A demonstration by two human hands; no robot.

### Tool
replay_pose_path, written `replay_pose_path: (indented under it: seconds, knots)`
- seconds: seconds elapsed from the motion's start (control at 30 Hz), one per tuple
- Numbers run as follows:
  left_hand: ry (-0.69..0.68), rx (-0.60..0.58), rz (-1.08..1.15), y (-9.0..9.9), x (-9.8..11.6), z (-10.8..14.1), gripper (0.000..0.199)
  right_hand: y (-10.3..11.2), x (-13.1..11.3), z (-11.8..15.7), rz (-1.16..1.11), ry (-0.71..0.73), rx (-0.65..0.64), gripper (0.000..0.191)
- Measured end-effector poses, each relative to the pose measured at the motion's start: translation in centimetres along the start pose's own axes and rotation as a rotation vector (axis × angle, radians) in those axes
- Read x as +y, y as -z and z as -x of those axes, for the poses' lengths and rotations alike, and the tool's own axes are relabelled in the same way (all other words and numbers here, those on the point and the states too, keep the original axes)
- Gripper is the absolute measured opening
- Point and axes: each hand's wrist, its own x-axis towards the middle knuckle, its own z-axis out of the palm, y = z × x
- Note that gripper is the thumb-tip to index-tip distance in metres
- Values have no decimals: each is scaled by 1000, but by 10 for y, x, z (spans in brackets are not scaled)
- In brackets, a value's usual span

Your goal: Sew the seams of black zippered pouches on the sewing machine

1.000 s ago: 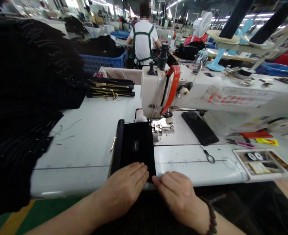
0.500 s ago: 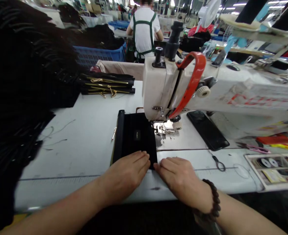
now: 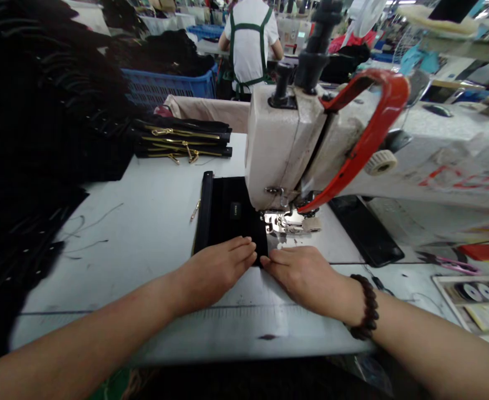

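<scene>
A black zippered pouch with a small label lies flat on the sewing table, its gold zipper pull out at the left. Its right edge is beside the presser foot of a white sewing machine. My left hand rests on the pouch's near part, fingers stretched out and lying together. At the near right corner, my right hand has its fingers bent together on the pouch's edge; the fingertips hide the exact hold. A dark bead bracelet circles my right wrist.
Black zippered pieces are stacked at the back left. A large black heap fills the left side. To the right lie a phone, pink-handled scissors and a bobbin tray. Someone in white works beyond a blue basket.
The pouch and both my hands have moved a little away from me, along the machine's foot. My view has shifted closer to the machine. Both hands keep nearly the same pose.
</scene>
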Motion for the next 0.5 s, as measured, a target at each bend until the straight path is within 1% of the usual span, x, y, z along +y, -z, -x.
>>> replay_pose_path:
  seconds: [0.07, 0.2, 0.27, 0.37, 0.5]
  knots:
    - [4, 1, -9, -3, -6, -1, 30, -1, 2, -3, 54, -9, 27, 16]
    - [0, 16, -15, -11, -17, -3, 32, -5, 4, -8, 215, -13, 216, 18]
    - [-4, 24, -23, -13, -22, -5, 32, -6, 4, -9, 268, -18, 256, 21]
    - [-19, 37, -39, -14, -28, -10, 31, -8, 8, -10, 316, -49, 256, 23]
    - [-28, 49, -51, -17, -36, -15, 28, -12, 15, -12, 328, -123, 173, 27]
